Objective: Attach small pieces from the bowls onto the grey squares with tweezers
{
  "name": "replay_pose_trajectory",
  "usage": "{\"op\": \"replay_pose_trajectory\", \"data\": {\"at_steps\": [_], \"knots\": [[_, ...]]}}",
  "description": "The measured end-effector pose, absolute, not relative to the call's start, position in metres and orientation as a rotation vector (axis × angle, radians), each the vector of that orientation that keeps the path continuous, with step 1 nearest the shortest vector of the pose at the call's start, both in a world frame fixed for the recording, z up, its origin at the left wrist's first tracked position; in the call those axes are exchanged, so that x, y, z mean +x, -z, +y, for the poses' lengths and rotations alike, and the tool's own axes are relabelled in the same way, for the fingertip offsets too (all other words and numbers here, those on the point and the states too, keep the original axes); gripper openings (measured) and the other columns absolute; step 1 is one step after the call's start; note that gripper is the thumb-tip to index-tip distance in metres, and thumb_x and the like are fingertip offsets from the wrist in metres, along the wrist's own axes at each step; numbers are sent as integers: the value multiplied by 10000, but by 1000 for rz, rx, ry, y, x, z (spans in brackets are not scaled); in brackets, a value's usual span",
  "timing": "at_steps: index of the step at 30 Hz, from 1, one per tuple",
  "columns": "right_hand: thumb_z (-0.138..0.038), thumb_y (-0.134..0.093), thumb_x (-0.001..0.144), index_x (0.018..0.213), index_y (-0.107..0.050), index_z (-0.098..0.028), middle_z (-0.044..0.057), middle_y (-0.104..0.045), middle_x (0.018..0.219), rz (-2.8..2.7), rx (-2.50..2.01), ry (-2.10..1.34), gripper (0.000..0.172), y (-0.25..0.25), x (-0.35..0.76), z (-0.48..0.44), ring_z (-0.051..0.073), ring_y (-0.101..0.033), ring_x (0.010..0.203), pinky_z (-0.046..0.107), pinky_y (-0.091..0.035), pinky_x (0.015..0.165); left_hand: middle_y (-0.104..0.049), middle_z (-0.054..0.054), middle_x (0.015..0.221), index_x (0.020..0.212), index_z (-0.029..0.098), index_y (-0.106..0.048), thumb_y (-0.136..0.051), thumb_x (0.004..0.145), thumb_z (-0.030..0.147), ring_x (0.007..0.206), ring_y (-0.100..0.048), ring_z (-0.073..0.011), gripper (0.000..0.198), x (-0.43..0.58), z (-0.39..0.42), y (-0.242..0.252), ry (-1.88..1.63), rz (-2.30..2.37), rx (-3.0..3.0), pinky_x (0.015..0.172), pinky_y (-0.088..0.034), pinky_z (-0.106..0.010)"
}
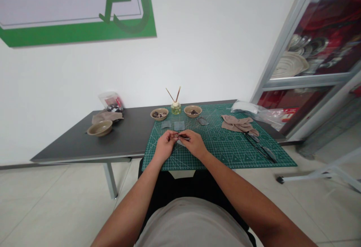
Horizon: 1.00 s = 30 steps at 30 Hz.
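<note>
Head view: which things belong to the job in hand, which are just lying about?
Likely in the job:
Grey piece, in left hand and right hand
Flat grey squares beyond
Left filled bowl, right filled bowl
Green mat underneath

Probably just lying about:
Bottle with sticks
Brown cloth
Glasses
Clear plastic bag

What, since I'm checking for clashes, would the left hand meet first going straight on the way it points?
Probably the right hand, facing the left hand across the small grey item between them, though depth there is hard to judge.
</note>
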State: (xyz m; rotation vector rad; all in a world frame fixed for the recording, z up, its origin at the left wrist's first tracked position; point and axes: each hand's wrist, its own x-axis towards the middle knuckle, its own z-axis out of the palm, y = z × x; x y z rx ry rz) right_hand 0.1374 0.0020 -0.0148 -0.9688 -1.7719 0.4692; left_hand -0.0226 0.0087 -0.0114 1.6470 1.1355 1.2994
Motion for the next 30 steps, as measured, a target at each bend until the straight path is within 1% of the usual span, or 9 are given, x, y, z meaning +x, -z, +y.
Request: {"op": "replay_pose_trajectory", "data": {"at_steps": [4, 10, 13, 16, 19, 22, 25, 27, 30], "knots": [[-229, -641, 827, 927, -697, -225, 20, -708, 898, -1741, -991, -501, 115, 14, 138, 2, 159, -668, 835, 301, -529, 791, -626, 4, 731, 883, 194, -654, -610, 721, 202, 681, -566, -150, 168, -23, 9, 12, -1291, 1147, 1653, 665, -445, -270], [-199, -607, 844, 957, -702, -230, 30, -704, 929, -1795, -929, -454, 151, 9, 137, -2, 160, -659, 880, 300, -520, 811, -635, -1, 744, 896, 194, -660, -606, 728, 203, 705, -576, -157, 177, -25, 12, 15, -1272, 1133, 1670, 702, -457, -283], [-223, -619, 834, 918, -704, -228, 28, -707, 886, -1755, -953, -482, 119, 11, 137, -2, 161, -666, 832, 295, -527, 773, -627, 2, 725, 905, 200, -677, -599, 728, 183, 694, -569, -155, 194, -24, 9, 13, -1295, 1157, 1694, 687, -454, -278], [-263, -635, 814, 900, -698, -225, 23, -714, 859, -1673, -1022, -514, 113, 14, 138, 2, 167, -674, 795, 303, -531, 760, -637, -1, 753, 916, 206, -691, -606, 716, 168, 715, -579, -155, 221, -24, 7, 10, -1348, 1183, 1700, 704, -462, -280], [-283, -647, 777, 921, -671, -213, 29, -719, 870, -1520, -1134, -531, 162, 15, 140, 9, 183, -677, 816, 321, -524, 775, -647, -7, 786, 941, 205, -693, -620, 720, 191, 744, -596, -153, 233, -24, 7, 10, -1391, 1193, 1651, 730, -472, -284], [-282, -638, 741, 946, -621, -208, 29, -706, 854, -1404, -1267, -555, 218, 12, 141, 16, 181, -663, 749, 313, -518, 710, -640, -3, 761, 959, 188, -668, -661, 722, 256, 699, -598, -137, 247, -23, 10, 14, -1434, 1149, 1527, 708, -485, -278], [-269, -654, 710, 973, -578, -207, 20, -677, 807, -1491, -1358, -539, 281, 10, 142, 19, 182, -632, 686, 315, -500, 671, -653, -7, 777, 958, 174, -639, -705, 691, 276, 704, -614, -129, 293, -22, 12, 16, -1517, 1098, 1427, 718, -497, -277], [-251, -683, 688, 1016, -560, -200, 33, -666, 824, -1619, -1388, -478, 354, 9, 143, 19, 205, -628, 736, 346, -496, 718, -672, -18, 805, 944, 170, -628, -724, 675, 280, 744, -635, -139, 306, -22, 11, 15, -1543, 1096, 1394, 754, -504, -292], [-245, -709, 683, 1076, -567, -194, 98, -649, 998, -1706, -1411, -244, 421, 7, 146, 14, 273, -594, 944, 440, -462, 854, -700, -41, 849, 924, 165, -634, -740, 675, 311, 788, -656, -158, 307, -21, 8, 11, -1502, 1120, 1366, 787, -506, -314]]}}
